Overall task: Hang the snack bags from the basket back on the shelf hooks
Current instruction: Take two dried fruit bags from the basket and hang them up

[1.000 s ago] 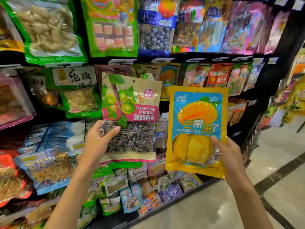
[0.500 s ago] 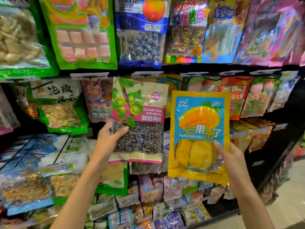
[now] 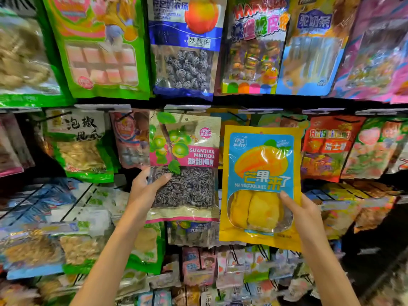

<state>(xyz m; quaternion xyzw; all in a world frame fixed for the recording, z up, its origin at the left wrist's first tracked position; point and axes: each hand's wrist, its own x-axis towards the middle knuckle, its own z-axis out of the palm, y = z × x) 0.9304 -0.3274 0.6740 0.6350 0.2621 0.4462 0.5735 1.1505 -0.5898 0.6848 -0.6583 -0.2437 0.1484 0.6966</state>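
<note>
two bags are up at the middle row: the left hand (image 3: 143,191) grips the plum bag (image 3: 184,166), the right hand (image 3: 306,215) grips the mango bag (image 3: 261,184). either hang hole could miss its hook (image 3: 187,109), since both hands are full.

Top row, hanging side by side: a green bag of pink cubes (image 3: 99,54), a blue bag of dark dried plums (image 3: 183,56), a rainbow-coloured candy bag (image 3: 254,56) and a blue bag of pale strips (image 3: 309,60). Below the white price labels (image 3: 101,106), a green-edged bag with black characters (image 3: 79,146) hangs left, a red bag (image 3: 324,149) right. Small packets (image 3: 220,272) crowd the bottom, blurred.
</note>
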